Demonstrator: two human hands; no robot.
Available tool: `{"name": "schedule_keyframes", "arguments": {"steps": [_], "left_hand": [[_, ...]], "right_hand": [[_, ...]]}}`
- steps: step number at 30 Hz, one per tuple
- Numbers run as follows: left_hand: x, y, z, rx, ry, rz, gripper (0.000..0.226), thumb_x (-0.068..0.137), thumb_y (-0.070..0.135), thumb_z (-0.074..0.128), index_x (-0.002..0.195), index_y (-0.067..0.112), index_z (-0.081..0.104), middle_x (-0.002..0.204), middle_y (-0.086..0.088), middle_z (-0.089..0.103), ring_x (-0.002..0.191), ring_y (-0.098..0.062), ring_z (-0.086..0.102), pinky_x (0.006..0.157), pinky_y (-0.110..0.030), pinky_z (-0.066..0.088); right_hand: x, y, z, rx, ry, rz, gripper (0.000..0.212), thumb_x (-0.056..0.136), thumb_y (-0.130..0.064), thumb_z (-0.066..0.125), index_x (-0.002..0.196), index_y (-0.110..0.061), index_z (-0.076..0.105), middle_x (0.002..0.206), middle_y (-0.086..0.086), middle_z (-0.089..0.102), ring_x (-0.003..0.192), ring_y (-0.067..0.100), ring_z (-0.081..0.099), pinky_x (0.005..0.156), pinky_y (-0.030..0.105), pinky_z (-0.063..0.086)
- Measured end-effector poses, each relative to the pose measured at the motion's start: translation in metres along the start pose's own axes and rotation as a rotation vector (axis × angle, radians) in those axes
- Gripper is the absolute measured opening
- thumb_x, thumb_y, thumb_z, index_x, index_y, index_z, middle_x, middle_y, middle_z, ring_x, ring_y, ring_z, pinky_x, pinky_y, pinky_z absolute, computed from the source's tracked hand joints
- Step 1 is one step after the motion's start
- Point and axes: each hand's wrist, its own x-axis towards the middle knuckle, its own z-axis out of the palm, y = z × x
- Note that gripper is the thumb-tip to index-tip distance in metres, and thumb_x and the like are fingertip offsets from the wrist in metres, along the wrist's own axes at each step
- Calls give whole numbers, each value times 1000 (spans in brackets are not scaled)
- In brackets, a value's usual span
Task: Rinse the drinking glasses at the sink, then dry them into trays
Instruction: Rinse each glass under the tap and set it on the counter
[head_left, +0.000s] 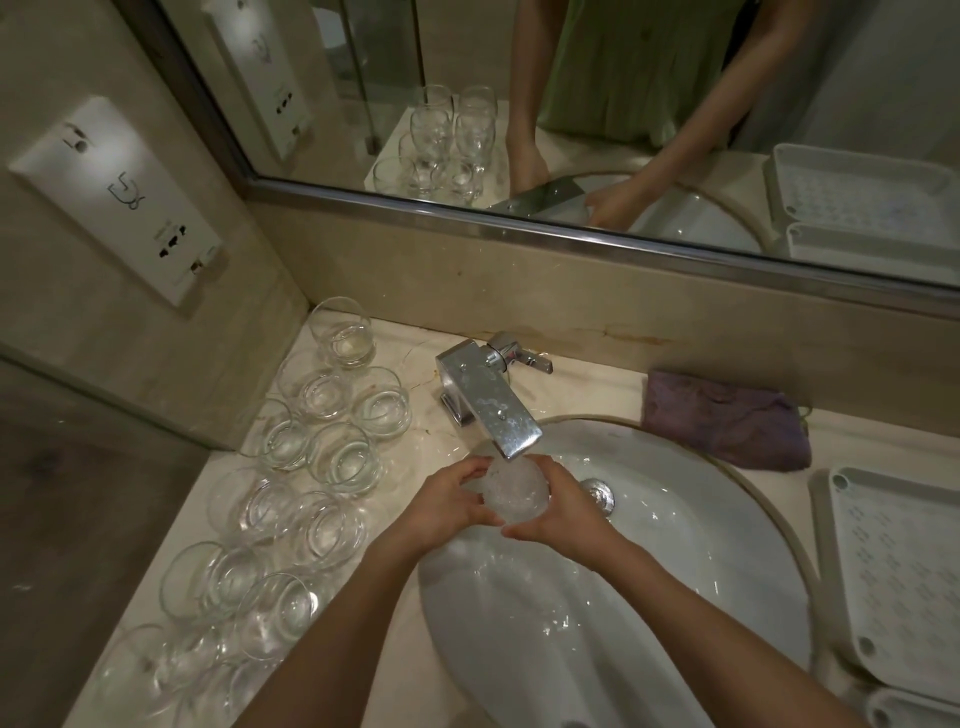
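Over the sink (675, 597), under the faucet (498, 410): both hands are cupping one drinking glass (514, 493) between them, water foaming into it. Left hand (447, 506) is gripping its left side, right hand (566, 512) its right. Mouth is pointing up toward the spout, long axis roughly upright. Unrinsed glasses (291, 493) are waiting on the desk to the left; trays (893, 577) lying right, well apart.

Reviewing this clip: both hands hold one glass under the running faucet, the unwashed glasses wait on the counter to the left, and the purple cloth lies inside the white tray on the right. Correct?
Not quite. The head view shows the purple cloth on the counter behind the sink, apart from the white tray. The rest holds: left hand and right hand hold the glass under the faucet.
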Motion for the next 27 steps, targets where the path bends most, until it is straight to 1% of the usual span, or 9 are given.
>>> {"name": "schedule_keyframes", "arguments": {"steps": [3, 6, 10, 13, 16, 20, 23, 25, 27], "left_hand": [[0, -1, 1, -22, 20, -6, 63, 69, -18, 72, 121, 15, 57, 115, -3, 63, 89, -17, 69, 77, -23, 54], [-2, -4, -1, -3, 33, -14, 61, 70, -16, 74, 119, 17, 58, 118, -5, 62, 88, -15, 70, 81, -26, 55], [-8, -6, -3, 48, 49, -42, 60, 73, -9, 76, 124, 16, 57, 128, -9, 58, 96, -26, 69, 93, -34, 53], [-11, -2, 0, 95, 16, -48, 60, 76, -6, 74, 126, 20, 55, 126, -3, 55, 91, -18, 66, 86, -22, 51], [-16, 5, 4, 138, -17, -29, 58, 76, -6, 75, 120, 25, 53, 124, -1, 56, 87, -13, 65, 86, -21, 51], [-26, 15, 11, 216, -62, 7, 54, 79, 0, 74, 124, 25, 56, 123, 2, 59, 116, -11, 58, 100, -27, 47], [-37, 24, 20, 275, -86, 39, 53, 82, 0, 71, 129, 18, 56, 117, 9, 61, 113, -11, 59, 100, -25, 46], [-45, 29, 28, 344, -103, 45, 55, 83, 4, 71, 132, 23, 55, 118, 11, 60, 103, -13, 65, 98, -25, 47], [-52, 33, 35, 415, -121, 38, 58, 84, 8, 71, 136, 26, 51, 121, 9, 59, 97, -17, 68, 93, -24, 49]], "right_hand": [[1, 0, 6, 56, 55, -2, 79, 58, -19, 91, 121, -30, 44, 118, -6, 52, 108, 10, 53, 86, 20, 46], [0, -3, 8, 94, 45, -8, 77, 58, -17, 91, 117, -34, 43, 115, -9, 54, 106, 6, 55, 82, 15, 45], [-5, -2, 4, 85, 21, -14, 78, 59, -14, 90, 119, -32, 43, 117, -9, 52, 104, -1, 53, 77, 8, 43], [-10, 0, 2, 62, 12, -1, 78, 59, -16, 90, 120, -29, 44, 113, -9, 55, 102, 5, 55, 78, 11, 44], [-18, -2, -1, 59, 15, 10, 71, 60, -16, 89, 114, -25, 43, 106, -8, 57, 95, 6, 57, 68, 9, 44], [-33, -1, -12, 26, 25, -2, 77, 60, -20, 89, 121, -25, 43, 113, -10, 54, 100, 1, 53, 73, 6, 41], [-46, -1, -20, -6, 62, -21, 86, 55, -27, 90, 128, -20, 46, 119, -6, 54, 109, 9, 54, 87, 18, 46], [-57, -3, -26, -50, 92, -29, 82, 56, -28, 88, 126, -22, 46, 120, -5, 50, 110, 11, 52, 93, 29, 47], [-69, -6, -34, -111, 91, -39, 76, 60, -25, 87, 121, -29, 42, 118, -5, 43, 107, 12, 50, 91, 29, 46]]}}
